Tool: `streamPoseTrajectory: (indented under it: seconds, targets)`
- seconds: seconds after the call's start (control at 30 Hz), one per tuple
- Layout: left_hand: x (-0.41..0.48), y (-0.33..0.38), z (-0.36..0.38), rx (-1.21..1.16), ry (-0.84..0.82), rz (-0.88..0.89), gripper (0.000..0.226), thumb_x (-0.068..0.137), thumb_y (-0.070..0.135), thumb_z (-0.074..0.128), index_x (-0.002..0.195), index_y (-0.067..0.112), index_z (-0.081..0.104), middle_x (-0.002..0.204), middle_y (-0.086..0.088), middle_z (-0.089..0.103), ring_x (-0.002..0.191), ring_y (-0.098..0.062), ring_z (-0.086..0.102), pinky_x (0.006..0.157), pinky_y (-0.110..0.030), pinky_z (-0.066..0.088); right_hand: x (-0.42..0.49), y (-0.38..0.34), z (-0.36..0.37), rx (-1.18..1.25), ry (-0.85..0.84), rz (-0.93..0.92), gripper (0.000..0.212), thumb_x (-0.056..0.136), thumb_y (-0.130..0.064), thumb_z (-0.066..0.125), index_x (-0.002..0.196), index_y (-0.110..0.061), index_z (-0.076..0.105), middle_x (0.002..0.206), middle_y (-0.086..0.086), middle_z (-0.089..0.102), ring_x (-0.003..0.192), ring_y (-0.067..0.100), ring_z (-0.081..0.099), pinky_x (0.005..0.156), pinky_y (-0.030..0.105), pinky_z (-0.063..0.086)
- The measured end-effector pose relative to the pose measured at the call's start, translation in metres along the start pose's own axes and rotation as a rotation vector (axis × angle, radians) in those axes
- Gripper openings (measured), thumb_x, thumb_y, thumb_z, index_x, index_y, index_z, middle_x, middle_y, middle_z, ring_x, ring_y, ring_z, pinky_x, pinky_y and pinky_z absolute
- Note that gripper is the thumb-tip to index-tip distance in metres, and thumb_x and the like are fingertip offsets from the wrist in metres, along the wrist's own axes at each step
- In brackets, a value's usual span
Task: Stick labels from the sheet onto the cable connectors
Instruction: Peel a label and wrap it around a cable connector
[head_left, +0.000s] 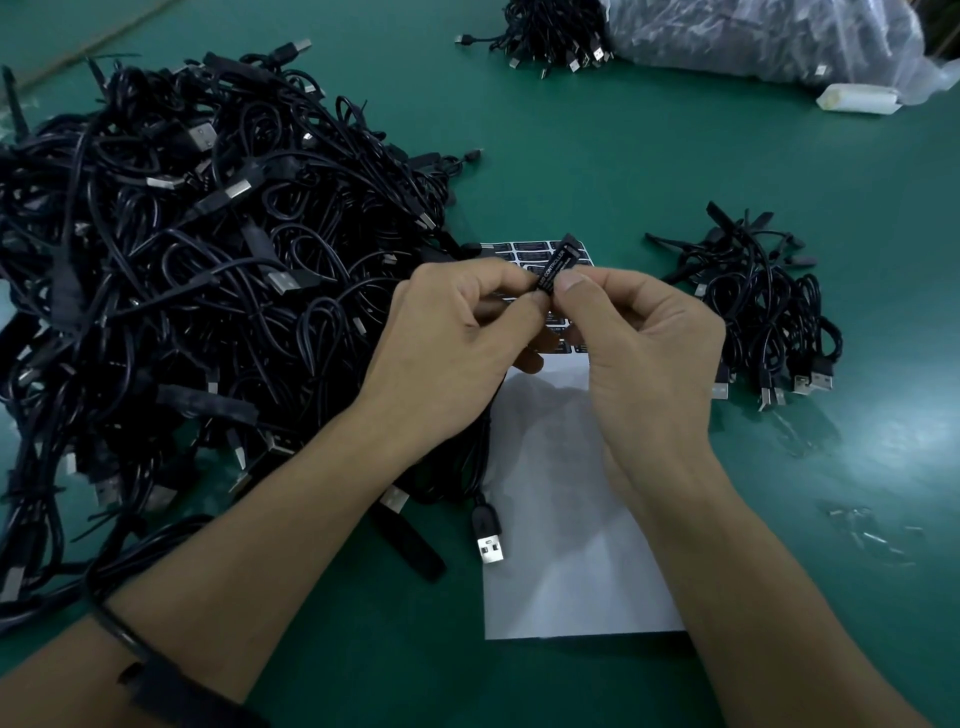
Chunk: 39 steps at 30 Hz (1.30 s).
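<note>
The connector (560, 260) is held up between the two hands, just above the far end of the label sheet (571, 467). It is a thin black piece whose long axis slants from low-left, at the fingertips, to high-right, with its free end poking out past them toward the far side of the table (623, 171). The left hand (447, 332) pinches its lower end between thumb and forefinger, and the right hand (639, 338) closes on it from the other side, with the thumb (574, 286) pressed against it. A label (551, 273) with pale lettering lies along the face turned upward, running the same way as the connector. I cannot tell whether its lower end is stuck down, as the fingers cover it. To my eye any smoothing stroke would have to follow that slant, from the pinch up toward the free end. The right thumb sits nearer that face, so the left hand looks like the anchor. The unused labels (530, 250) lie in dark rows directly beneath the hands, and the near part of the sheet is bare white backing. A USB plug (489, 543) rests at the sheet's left edge, seemingly the other end of the same lead. A big heap of cables (208, 260) lies by the left forearm, and a smaller pile (769, 312) sits well apart on the right.
</note>
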<state>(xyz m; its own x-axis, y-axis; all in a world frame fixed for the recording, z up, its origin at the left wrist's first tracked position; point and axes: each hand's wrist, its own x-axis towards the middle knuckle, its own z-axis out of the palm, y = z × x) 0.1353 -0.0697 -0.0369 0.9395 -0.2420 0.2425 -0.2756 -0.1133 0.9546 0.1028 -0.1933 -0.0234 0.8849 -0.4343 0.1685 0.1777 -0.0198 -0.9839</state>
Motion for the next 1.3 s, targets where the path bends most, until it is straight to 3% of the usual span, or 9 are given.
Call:
streamPoseTrajectory:
  seconds: [0.2,0.33,0.6,0.9,1.03,1.23,1.3]
  targets:
    - [0.0007,-0.0011,-0.0003,0.001,-0.003,0.012,0.015,0.097,0.01,0.063,0.091,0.012,0.077,0.073,-0.001,0.076,0.067,-0.019,0.075,0.066,-0.036,0.062,0.0003,-0.0004,-0.0003,-0.019,-0.011,-0.035,0.018,0.089,-0.006,0.07,0.076,-0.017,0.075,0.067,-0.004,0.073,0.061,0.004,0.065,0.06,0.014,0.05]
    - [0.0007,-0.001,-0.0009,0.003,-0.004,0.014,0.015,0.097,0.011,0.064,0.09,0.015,0.077,0.072,0.001,0.076,0.065,-0.017,0.075,0.064,-0.031,0.06,0.0004,0.0005,-0.0004,-0.042,-0.02,-0.066,0.021,0.089,-0.007,0.071,0.074,-0.02,0.074,0.065,-0.006,0.071,0.061,0.002,0.062,0.059,0.013,0.049]
    - [0.0009,-0.0014,-0.0009,0.005,0.009,0.001,0.014,0.097,0.013,0.064,0.092,0.009,0.077,0.072,-0.004,0.076,0.067,-0.019,0.075,0.069,-0.049,0.062,0.0019,0.0033,-0.0007,-0.044,-0.05,-0.094,0.02,0.091,-0.006,0.07,0.077,-0.02,0.074,0.069,-0.005,0.072,0.065,0.004,0.062,0.062,0.015,0.05]
    - [0.0009,-0.003,-0.0004,-0.01,0.008,-0.005,0.014,0.096,0.013,0.064,0.091,0.011,0.077,0.073,-0.001,0.076,0.067,-0.018,0.075,0.069,-0.04,0.063,0.0028,0.0056,-0.0005,-0.036,-0.049,-0.09,0.018,0.091,-0.005,0.069,0.078,-0.015,0.073,0.066,-0.007,0.07,0.061,0.001,0.061,0.06,0.014,0.05]
    - [0.0011,-0.0031,-0.0003,-0.028,0.007,0.008,0.014,0.097,0.011,0.064,0.094,0.008,0.077,0.074,-0.002,0.076,0.07,-0.02,0.076,0.069,-0.045,0.063,0.0026,0.0051,-0.0004,-0.03,-0.042,-0.104,0.019,0.09,-0.006,0.07,0.076,-0.018,0.074,0.067,-0.007,0.072,0.062,0.002,0.064,0.061,0.012,0.051]
    - [0.0014,-0.0032,0.0007,-0.036,0.005,0.027,0.014,0.097,0.009,0.063,0.093,0.009,0.077,0.074,-0.001,0.076,0.068,-0.018,0.075,0.064,-0.03,0.061,0.0023,0.0055,0.0001,-0.019,-0.028,-0.106,0.019,0.089,-0.007,0.071,0.075,-0.02,0.074,0.066,-0.007,0.072,0.06,0.0,0.063,0.06,0.012,0.05]
    - [0.0014,-0.0032,0.0006,-0.037,0.006,0.024,0.015,0.097,0.009,0.063,0.092,0.011,0.077,0.074,-0.001,0.076,0.068,-0.019,0.075,0.064,-0.031,0.061,0.0022,0.0054,0.0004,-0.02,-0.024,-0.101,0.02,0.089,-0.007,0.071,0.075,-0.021,0.074,0.066,-0.007,0.072,0.06,0.001,0.064,0.06,0.012,0.05]
